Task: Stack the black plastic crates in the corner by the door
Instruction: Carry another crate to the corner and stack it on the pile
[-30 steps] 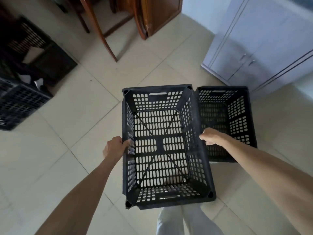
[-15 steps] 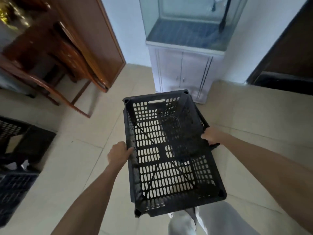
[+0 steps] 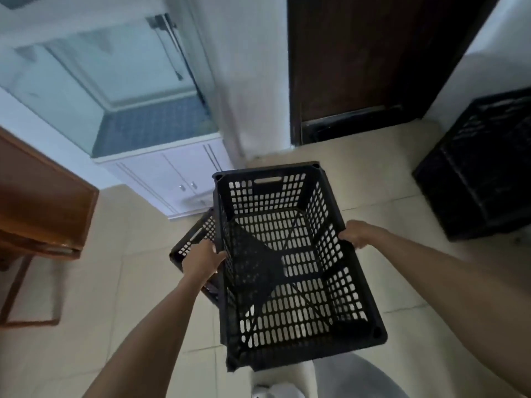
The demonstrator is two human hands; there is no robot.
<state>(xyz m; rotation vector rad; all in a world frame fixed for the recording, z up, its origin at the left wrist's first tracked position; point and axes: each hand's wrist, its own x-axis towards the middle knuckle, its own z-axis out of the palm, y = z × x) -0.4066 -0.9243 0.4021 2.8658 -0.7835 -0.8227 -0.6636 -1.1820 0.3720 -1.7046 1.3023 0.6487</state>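
While carried at frame centre, item one, black plastic crate (image 3: 287,262), is off the floor, open side up, empty, perforated walls and base, slightly tilted.

Grip: left hand (image 3: 202,258) closed over the long rim at 9 o'clock; right hand (image 3: 357,234) closed over the opposite rim at 3 o'clock. Fingers curl inside the walls; thumbs mostly hidden.

Item two: second crate (image 3: 191,242), on the floor just beyond the left hand, at 9 to 10 o'clock, largely hidden by the carried one.

Item three: stacked crates (image 3: 482,173), at 2 o'clock, against the wall beside the dark door (image 3: 370,58) at 12 to 1 o'clock. Judged the destination.

Hazards, judged:
- Carried crate blocks the view of the feet and of the second crate; a trip or knock is likely there.
- Rim-only hold on a tilted crate may slip or swing into the door frame.
- Corners set down misaligned on the stack would leave it sitting crooked or jammed.

Surface: pale tiled floor (image 3: 402,196), smooth, glossy, probably slippery underfoot.

Room: white cabinet (image 3: 172,176) with glass tank (image 3: 109,76) above at 10 to 11 o'clock; wooden furniture (image 3: 40,196) at 9 o'clock; white walls.
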